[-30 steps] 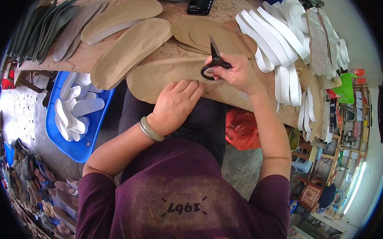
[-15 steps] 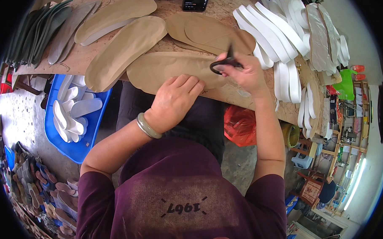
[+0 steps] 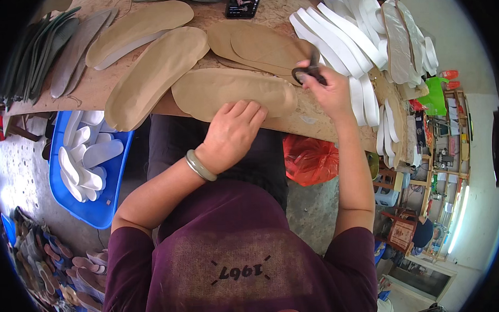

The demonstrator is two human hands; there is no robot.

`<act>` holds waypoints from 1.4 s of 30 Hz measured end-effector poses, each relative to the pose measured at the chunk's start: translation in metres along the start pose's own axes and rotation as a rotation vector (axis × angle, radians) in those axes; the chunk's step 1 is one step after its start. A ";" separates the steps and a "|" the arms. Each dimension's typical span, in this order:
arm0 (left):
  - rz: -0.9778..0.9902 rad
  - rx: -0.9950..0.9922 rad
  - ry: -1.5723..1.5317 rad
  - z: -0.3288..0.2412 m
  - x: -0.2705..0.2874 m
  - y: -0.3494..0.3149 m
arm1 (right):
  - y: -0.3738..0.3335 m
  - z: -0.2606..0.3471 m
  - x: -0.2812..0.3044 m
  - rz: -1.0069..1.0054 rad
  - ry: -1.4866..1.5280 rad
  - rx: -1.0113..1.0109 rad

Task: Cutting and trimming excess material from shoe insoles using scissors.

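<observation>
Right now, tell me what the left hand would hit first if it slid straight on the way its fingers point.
The left hand already rests on the tan insole. Sliding on toward the far side of the table, it would likely meet the overlapping tan insoles next, though depth is hard to judge.

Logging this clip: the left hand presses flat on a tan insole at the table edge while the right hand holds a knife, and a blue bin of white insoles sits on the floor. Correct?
Not quite. The right hand holds scissors, not a knife, as the head view shows. The left hand does press on the tan insole, and the blue bin holds white insoles.
</observation>
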State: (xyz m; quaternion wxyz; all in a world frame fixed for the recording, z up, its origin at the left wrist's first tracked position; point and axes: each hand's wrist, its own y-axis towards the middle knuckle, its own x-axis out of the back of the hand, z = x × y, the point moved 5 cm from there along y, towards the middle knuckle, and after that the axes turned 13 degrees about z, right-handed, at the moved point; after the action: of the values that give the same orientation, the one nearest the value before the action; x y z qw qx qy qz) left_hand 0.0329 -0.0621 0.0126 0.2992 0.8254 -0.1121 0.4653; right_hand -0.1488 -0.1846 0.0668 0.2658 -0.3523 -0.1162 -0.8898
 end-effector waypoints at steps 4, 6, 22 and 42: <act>0.031 0.034 0.092 -0.017 -0.020 0.010 | -0.019 0.013 -0.026 -0.049 0.252 0.075; -0.003 -0.018 0.190 -0.022 -0.028 0.011 | -0.021 0.021 -0.041 0.009 -0.064 0.152; -0.074 -0.043 0.378 -0.017 -0.043 0.008 | -0.026 -0.015 -0.037 -0.655 0.461 -0.003; -0.120 -0.136 0.280 -0.010 -0.048 -0.002 | -0.025 -0.009 -0.046 -0.157 0.353 0.054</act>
State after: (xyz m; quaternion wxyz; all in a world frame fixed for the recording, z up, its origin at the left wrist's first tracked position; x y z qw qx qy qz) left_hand 0.0007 -0.0591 -0.0240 0.3945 0.7356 -0.0512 0.5484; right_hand -0.1392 -0.1495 0.0284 0.2211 -0.1734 -0.1190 -0.9523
